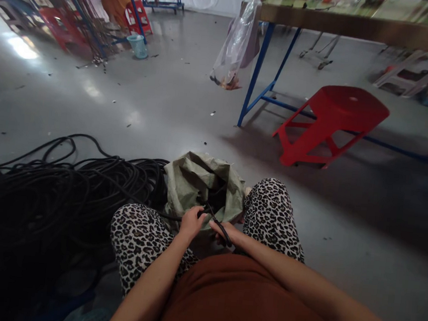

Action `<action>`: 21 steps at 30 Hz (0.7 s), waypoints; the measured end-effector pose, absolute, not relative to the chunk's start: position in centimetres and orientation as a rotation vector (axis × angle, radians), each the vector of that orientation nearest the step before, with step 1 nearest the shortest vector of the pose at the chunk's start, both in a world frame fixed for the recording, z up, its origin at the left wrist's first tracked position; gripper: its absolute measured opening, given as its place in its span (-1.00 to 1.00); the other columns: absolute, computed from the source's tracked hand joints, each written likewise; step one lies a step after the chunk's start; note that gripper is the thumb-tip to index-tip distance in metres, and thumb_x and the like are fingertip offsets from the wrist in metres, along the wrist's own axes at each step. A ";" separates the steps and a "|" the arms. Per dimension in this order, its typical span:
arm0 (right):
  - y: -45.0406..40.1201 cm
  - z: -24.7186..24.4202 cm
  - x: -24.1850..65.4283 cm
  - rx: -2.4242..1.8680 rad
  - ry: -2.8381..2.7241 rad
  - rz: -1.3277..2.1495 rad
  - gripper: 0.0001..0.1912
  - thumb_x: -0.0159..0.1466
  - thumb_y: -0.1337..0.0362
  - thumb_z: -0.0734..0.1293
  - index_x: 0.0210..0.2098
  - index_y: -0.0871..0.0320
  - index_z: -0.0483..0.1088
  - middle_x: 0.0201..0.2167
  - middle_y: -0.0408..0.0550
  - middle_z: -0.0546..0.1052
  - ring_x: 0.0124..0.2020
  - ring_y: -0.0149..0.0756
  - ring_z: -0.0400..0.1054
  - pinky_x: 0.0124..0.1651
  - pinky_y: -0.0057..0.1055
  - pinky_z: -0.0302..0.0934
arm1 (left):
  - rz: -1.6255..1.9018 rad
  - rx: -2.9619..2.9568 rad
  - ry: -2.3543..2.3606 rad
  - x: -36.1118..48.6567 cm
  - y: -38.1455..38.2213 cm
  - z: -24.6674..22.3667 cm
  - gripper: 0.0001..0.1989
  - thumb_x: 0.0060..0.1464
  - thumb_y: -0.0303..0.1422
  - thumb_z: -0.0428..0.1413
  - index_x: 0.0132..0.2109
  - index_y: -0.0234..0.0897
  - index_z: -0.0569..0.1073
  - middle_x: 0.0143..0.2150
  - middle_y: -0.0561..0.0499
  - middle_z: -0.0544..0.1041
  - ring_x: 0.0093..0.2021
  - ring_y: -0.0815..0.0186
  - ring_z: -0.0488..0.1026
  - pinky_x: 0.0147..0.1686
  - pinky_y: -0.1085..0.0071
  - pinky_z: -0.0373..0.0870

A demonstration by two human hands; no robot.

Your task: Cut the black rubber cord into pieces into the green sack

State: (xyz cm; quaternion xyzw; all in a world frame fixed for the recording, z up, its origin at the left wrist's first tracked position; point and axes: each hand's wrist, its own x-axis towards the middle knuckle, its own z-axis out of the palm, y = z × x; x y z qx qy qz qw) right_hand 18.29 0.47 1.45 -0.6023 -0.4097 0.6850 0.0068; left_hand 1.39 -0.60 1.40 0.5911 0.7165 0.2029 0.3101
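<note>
Between my knees stands an open woven sack [179,182], pale green, with dark pieces inside that I cannot make out singly. My left hand [192,222] is closed around a black hose or cord [170,217], which runs in from the left over the sack's near rim. Close beside it, my right hand [222,230] grips a pair of scissors [226,236] with dark handles. The blades point toward the left hand and the sack's mouth. A large tangled heap of the black cord [121,177] lies on the floor to my left.
A red plastic stool [350,105] stands ahead on the right, beside a blue-legged workbench [326,21]. From the bench's corner hangs a clear plastic bag [235,46]. A light-blue basket [137,47] stands farther off on the grey floor [166,105], where small scraps lie about.
</note>
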 end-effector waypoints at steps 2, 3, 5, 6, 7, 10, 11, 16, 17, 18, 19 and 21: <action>0.4 0.6 18.3 -1.854 -1.270 2.164 -0.59 0.34 0.00 0.24 -0.31 0.29 0.35 -0.66 -0.16 0.37 -0.70 -0.47 0.25 -0.67 -0.61 0.07 | 0.517 1.567 1.886 1.4 -0.6 1.5 -0.76 0.12 -0.34 0.10 -0.09 -0.30 0.52 -0.08 -0.09 0.58 -0.05 0.22 0.49 0.00 0.29 0.37; 0.4 0.2 18.3 -1.839 -1.267 2.175 -0.59 0.34 0.00 0.24 -0.31 0.28 0.35 -0.66 -0.17 0.36 -0.70 -0.47 0.25 -0.66 -0.61 0.09 | 0.506 1.570 1.883 1.4 -0.6 1.5 -0.76 0.12 -0.33 0.10 -0.08 -0.29 0.52 -0.08 -0.09 0.58 -0.05 0.23 0.49 0.00 0.31 0.37; 0.3 -0.6 18.4 -1.845 -1.251 2.173 -0.57 0.32 -0.04 0.25 -0.33 0.27 0.34 -0.67 -0.18 0.36 -0.71 -0.47 0.26 -0.65 -0.60 0.13 | 0.473 1.590 1.873 1.4 -0.6 1.6 -0.76 0.13 -0.33 0.10 -0.07 -0.26 0.53 -0.08 -0.07 0.58 -0.06 0.25 0.49 0.01 0.33 0.36; 0.3 -0.9 18.4 -1.865 -1.241 2.168 -0.54 0.31 -0.07 0.24 -0.35 0.26 0.34 -0.68 -0.19 0.35 -0.72 -0.46 0.25 -0.65 -0.59 0.15 | 0.448 1.611 1.866 1.4 -0.6 1.7 -0.76 0.13 -0.33 0.10 -0.06 -0.25 0.53 -0.08 -0.06 0.59 -0.05 0.26 0.49 0.01 0.33 0.35; 0.3 -1.1 18.4 -1.882 -1.233 2.165 -0.52 0.31 -0.10 0.23 -0.37 0.25 0.33 -0.70 -0.19 0.34 -0.73 -0.45 0.25 -0.66 -0.58 0.15 | 0.417 1.641 1.862 1.3 -0.6 1.8 -0.75 0.13 -0.33 0.10 -0.05 -0.23 0.53 -0.07 -0.05 0.59 -0.05 0.25 0.49 0.03 0.32 0.34; 0.3 -0.7 18.4 -1.913 -1.213 2.153 -0.47 0.31 -0.16 0.18 -0.43 0.21 0.31 -0.74 -0.21 0.30 -0.77 -0.44 0.22 -0.70 -0.56 0.13 | 0.305 1.733 1.873 1.2 -0.8 2.1 -0.71 0.12 -0.36 0.11 0.01 -0.18 0.51 -0.06 -0.05 0.58 -0.01 0.22 0.47 0.05 0.26 0.30; 0.3 -0.4 18.4 -1.912 -1.212 2.151 -0.47 0.31 -0.16 0.17 -0.45 0.21 0.30 -0.74 -0.20 0.30 -0.77 -0.44 0.22 -0.71 -0.57 0.12 | 0.278 1.752 1.879 1.2 -0.8 2.2 -0.69 0.13 -0.38 0.09 0.04 -0.16 0.49 -0.06 -0.05 0.58 0.00 0.21 0.47 0.05 0.25 0.30; 0.6 1.3 18.2 -1.944 -1.153 2.149 -0.46 0.34 -0.13 0.16 -0.50 0.22 0.27 -0.74 -0.18 0.31 -0.78 -0.42 0.24 -0.73 -0.55 0.11 | 0.325 1.754 1.888 1.0 -1.0 2.0 -0.66 0.17 -0.43 0.04 0.08 -0.21 0.46 0.00 -0.08 0.57 0.02 0.22 0.47 0.08 0.23 0.27; 0.6 1.4 18.2 -1.946 -1.139 2.141 -0.46 0.33 -0.13 0.17 -0.49 0.22 0.27 -0.73 -0.19 0.31 -0.78 -0.43 0.23 -0.73 -0.55 0.11 | 0.349 1.748 1.889 1.0 -1.0 1.9 -0.67 0.16 -0.43 0.04 0.07 -0.22 0.46 0.00 -0.09 0.57 0.02 0.21 0.48 0.09 0.22 0.27; 0.7 1.4 18.2 -1.944 -1.132 2.130 -0.47 0.32 -0.13 0.19 -0.48 0.22 0.28 -0.73 -0.20 0.31 -0.78 -0.43 0.23 -0.73 -0.56 0.11 | 0.371 1.741 1.890 0.9 -1.0 1.8 -0.68 0.16 -0.43 0.05 0.06 -0.23 0.47 0.00 -0.08 0.57 0.01 0.22 0.48 0.10 0.22 0.27; 0.7 1.2 18.2 -1.943 -1.131 2.122 -0.48 0.31 -0.13 0.21 -0.47 0.23 0.29 -0.72 -0.20 0.31 -0.77 -0.44 0.23 -0.72 -0.56 0.11 | 0.388 1.733 1.889 0.9 -1.0 1.6 -0.69 0.16 -0.43 0.05 0.05 -0.23 0.47 -0.01 -0.08 0.58 0.00 0.22 0.49 0.09 0.23 0.28; 0.7 0.6 18.2 -1.949 -1.141 2.113 -0.50 0.29 -0.13 0.24 -0.44 0.23 0.31 -0.71 -0.20 0.33 -0.76 -0.43 0.24 -0.72 -0.56 0.11 | 0.414 1.714 1.890 0.7 -0.9 1.4 -0.70 0.15 -0.44 0.05 0.03 -0.23 0.49 -0.04 -0.07 0.59 -0.02 0.24 0.50 0.06 0.26 0.31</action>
